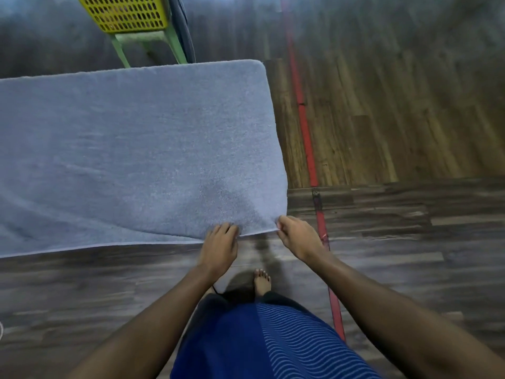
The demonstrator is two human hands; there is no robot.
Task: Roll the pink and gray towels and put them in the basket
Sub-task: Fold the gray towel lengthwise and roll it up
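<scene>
One gray towel [136, 149], pinched by left hand [218, 246] and right hand [297, 237] fingers (one basket [123, 12]).

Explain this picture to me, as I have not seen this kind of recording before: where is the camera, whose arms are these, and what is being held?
There is no machine here. A person works with bare hands, and the single picture comes from a camera worn on their head, looking forward and down. That is why both arms reach in from the bottom edge. A gray towel lies spread flat on the wooden floor. The left hand grips its near edge, and the right hand pinches its near right corner. At the top, a yellow basket sits on a green stand. A red strip runs along the floor to the right of the towel. No pink towel is in view.
</scene>
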